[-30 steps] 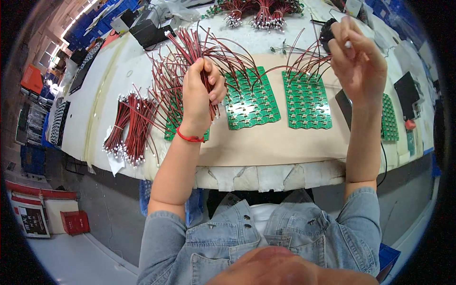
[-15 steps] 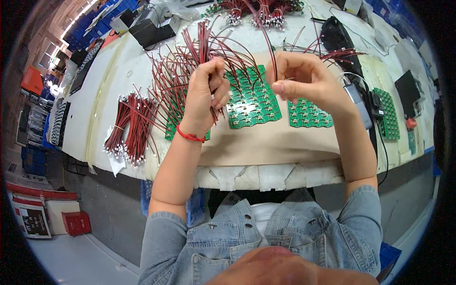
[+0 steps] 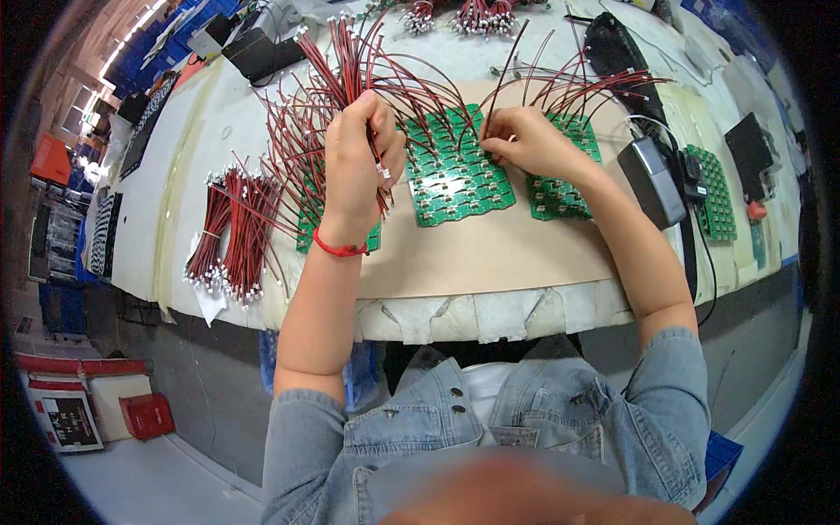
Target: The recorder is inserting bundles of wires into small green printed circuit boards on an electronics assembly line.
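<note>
My left hand (image 3: 360, 166) is closed round a bundle of red and black wires (image 3: 348, 66) with small white connectors. The bundle stands up out of the fist, and one white connector shows below the fingers. My right hand (image 3: 525, 144) pinches a single wire (image 3: 500, 87) at the upper right edge of the middle green circuit board (image 3: 459, 188). Whether the wire's end touches the board is hidden by the fingers. Wires rise from the upper rows of this board. Another green board (image 3: 560, 201) lies partly under my right forearm, and wires cover a third board (image 3: 306, 214) at the left.
Two tied wire bundles (image 3: 249, 236) lie at the left of the table. More bundles (image 3: 472, 19) sit at the far edge. To the right are a grey box-shaped device (image 3: 654, 184) with cables, a black bag (image 3: 612, 57) and another green board (image 3: 710, 197).
My right hand has come down and slightly left with the wire, from above the boards to the middle board's edge. My left hand still grips the bundle. The view has shifted slightly.
</note>
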The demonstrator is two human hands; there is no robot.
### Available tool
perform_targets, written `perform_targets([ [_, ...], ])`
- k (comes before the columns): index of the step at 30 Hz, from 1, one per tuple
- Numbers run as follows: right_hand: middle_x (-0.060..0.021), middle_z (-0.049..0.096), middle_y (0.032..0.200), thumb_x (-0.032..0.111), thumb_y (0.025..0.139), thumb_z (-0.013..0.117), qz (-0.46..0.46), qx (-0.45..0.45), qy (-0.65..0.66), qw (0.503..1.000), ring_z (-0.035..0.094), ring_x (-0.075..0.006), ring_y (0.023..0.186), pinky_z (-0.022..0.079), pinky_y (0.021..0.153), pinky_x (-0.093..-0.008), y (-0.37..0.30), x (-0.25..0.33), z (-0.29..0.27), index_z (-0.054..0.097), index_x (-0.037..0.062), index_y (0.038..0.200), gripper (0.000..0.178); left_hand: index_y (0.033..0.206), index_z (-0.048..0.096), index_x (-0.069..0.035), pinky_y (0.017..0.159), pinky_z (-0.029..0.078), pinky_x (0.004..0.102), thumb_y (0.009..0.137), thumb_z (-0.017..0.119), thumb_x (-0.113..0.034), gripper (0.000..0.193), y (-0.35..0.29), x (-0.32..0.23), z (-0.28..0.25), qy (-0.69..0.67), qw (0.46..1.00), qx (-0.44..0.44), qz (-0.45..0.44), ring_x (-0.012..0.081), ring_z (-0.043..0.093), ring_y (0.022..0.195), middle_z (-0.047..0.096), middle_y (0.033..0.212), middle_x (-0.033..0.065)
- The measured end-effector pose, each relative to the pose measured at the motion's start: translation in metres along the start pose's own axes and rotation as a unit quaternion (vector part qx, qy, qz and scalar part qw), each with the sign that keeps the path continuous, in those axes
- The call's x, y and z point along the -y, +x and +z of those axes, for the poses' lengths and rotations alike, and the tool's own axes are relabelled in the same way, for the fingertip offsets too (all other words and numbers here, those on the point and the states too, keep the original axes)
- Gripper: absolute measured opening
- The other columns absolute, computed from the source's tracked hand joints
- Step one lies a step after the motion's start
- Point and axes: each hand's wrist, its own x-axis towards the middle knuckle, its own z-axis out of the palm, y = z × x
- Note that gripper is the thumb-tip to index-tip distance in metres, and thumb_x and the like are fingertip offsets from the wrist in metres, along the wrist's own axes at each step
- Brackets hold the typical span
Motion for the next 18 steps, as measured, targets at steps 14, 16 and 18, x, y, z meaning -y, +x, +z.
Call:
perform_targets([
  [14,-0.0165,0.062,0.074,0.007,0.081,0.062,-0.023,-0.028,-0.073,0.997,0.061,-0.0244,0.067,0.049,0.063,-0.0336,-0.001,0.003,0.013,0.059,-0.0060,0.083,0.013,0.079,0.055,-0.007,0.034,0.025,0.0214,0.096,0.048,-0.030,0.030,0.001,0.006,0.000,0.056,0.997,-0.052,-0.004,0.0046,0.032,0.038,0.039,0.051,-0.0040],
  [16,-0.0190,0.059,0.075,0.004,0.080,0.061,-0.077,-0.033,-0.086,0.993,0.058,-0.0308,0.068,0.046,0.063,-0.0365,-0.002,0.005,0.014,0.058,-0.0067,0.082,0.012,0.084,0.057,-0.005,0.035,0.025,0.0213,0.096,0.049,-0.030,0.029,0.001,0.007,0.002,0.065,0.997,-0.047,-0.001,0.0044,0.032,0.037,0.039,0.050,-0.0042],
  [18,-0.0193,0.058,0.075,0.003,0.079,0.061,-0.091,-0.036,-0.082,0.992,0.057,-0.0326,0.068,0.046,0.063,-0.0375,0.000,0.005,0.016,0.057,-0.0068,0.082,0.011,0.089,0.060,-0.004,0.035,0.025,0.0212,0.096,0.050,-0.031,0.030,0.000,0.007,0.002,0.075,0.996,-0.043,0.002,0.0042,0.031,0.037,0.039,0.049,-0.0043],
])
